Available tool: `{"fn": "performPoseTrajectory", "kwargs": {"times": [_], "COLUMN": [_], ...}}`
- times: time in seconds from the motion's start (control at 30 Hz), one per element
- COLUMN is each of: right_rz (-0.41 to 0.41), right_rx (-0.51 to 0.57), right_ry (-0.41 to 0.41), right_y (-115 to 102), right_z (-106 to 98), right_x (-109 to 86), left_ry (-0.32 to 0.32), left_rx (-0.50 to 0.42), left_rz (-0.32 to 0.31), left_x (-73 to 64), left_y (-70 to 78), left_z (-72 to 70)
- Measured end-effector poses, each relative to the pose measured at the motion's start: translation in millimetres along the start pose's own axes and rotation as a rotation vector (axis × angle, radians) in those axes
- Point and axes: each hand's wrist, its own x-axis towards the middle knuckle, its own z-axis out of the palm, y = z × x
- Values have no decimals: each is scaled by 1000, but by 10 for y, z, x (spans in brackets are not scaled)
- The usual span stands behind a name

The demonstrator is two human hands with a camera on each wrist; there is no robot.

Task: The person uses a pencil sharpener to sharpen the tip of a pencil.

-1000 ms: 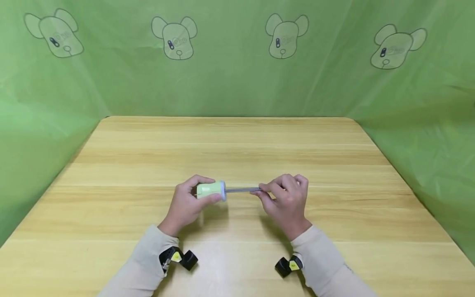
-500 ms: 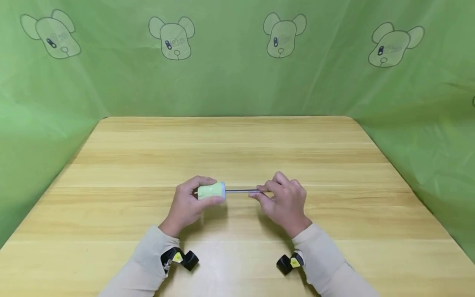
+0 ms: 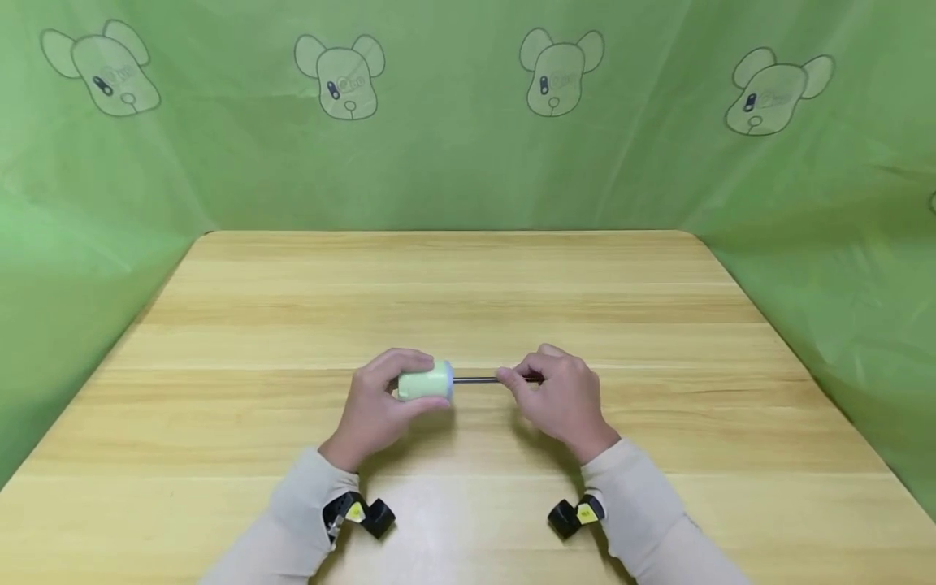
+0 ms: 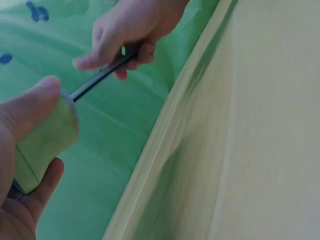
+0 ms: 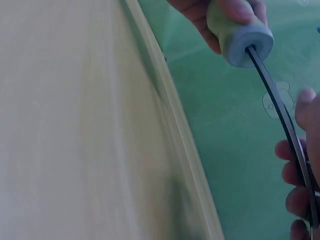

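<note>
My left hand (image 3: 373, 402) grips a rounded, light green pencil sharpener (image 3: 426, 382), fingers on its far side and thumb along the near side. Its blue-grey end face points right. A dark, striped pencil (image 3: 475, 380) runs straight out of the hole in that face. At the pencil's other end, my right hand (image 3: 563, 398) holds it between thumb and curled fingers. In the right wrist view the pencil (image 5: 277, 100) enters the sharpener's round face (image 5: 250, 45), and its far end passes into the right palm. The pencil's tip is hidden inside the sharpener.
Both hands are held above a light wood table (image 3: 468, 284), with their shadows falling on it. Green sheeting (image 3: 453, 162) with cartoon animal heads hangs behind and at both sides. Black camera mounts (image 3: 366, 513) sit on the sleeved wrists.
My right hand's fingers have rolled around the pencil, and the thumb now lies nearer the sharpener. The left hand and sharpener have shifted slightly right, leaving less bare pencil between the hands.
</note>
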Motion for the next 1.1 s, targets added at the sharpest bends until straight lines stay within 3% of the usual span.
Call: {"fn": "performPoseTrajectory", "kwargs": {"times": [0.13, 0.27, 0.4, 0.5, 0.67, 0.77, 0.93, 1.1], "right_rz": [-138, -191, -236, -254, -328, -378, -403, -337], "right_rx": [-65, -86, -46, -60, -111, -135, -164, -155], "right_ry": [109, 197, 211, 262, 428, 475, 456, 335], "right_y": [-7, -54, -86, -94, -85, -73, -72, -109], "right_z": [30, 55, 69, 69, 66, 65, 83, 60], "right_x": [-2, -1, 1, 2, 13, 22, 25, 0], "left_ry": [38, 39, 37, 19, -24, -47, -42, -36], "left_rx": [-9, 5, 0, -38, -132, -185, -192, -126], "left_rz": [-82, -142, -195, -238, -327, -366, -376, -284], "left_x": [8, 11, 24, 31, 28, 16, -2, 5], "left_y": [4, 29, 33, 28, 38, 46, 57, 49], "left_z": [-22, -27, -30, -26, -14, -12, -30, -39]}}
